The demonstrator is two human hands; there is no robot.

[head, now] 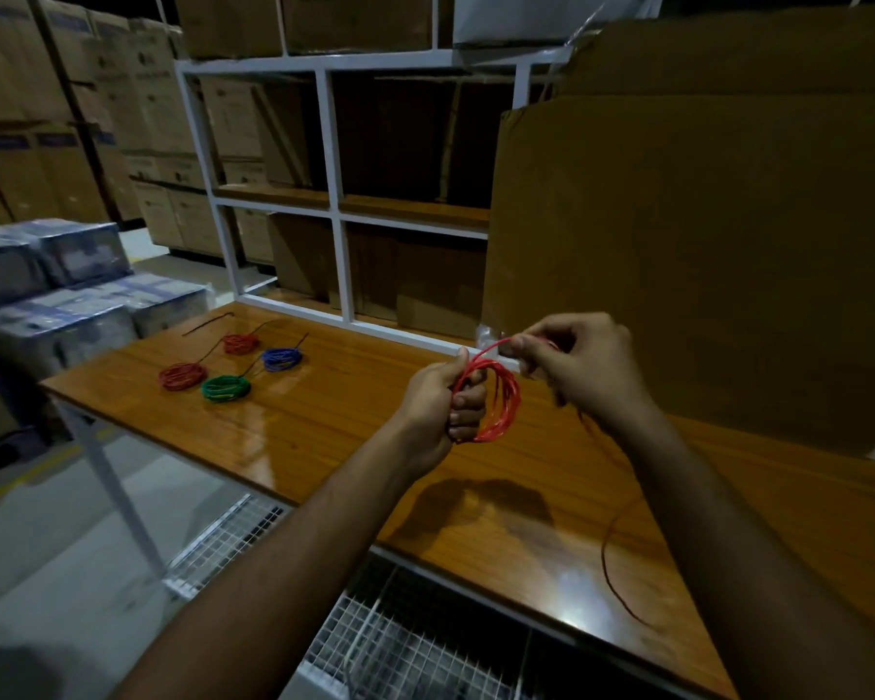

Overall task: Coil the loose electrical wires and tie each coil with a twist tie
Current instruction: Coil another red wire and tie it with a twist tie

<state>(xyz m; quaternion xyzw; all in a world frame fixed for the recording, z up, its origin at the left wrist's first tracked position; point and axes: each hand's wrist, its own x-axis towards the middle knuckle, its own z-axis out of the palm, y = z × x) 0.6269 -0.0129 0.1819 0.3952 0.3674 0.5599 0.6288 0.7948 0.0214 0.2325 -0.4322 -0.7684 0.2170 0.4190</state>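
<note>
A white rack (342, 255) is standing behind the desk (354, 447), holding cartons (233, 123); wrapped packs (72, 285) are sitting left.

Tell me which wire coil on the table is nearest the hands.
The green coil. It lies closest to the left hand, at the front of the group; the blue coil and both red coils sit farther back or left.

2 bare forearms (no sleeves, rings)

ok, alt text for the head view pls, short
A person's left hand grips a red wire coil above a wooden table while the right hand pinches its loose end. Four finished coils, two red, one blue and one green, lie at the table's far left.
</note>
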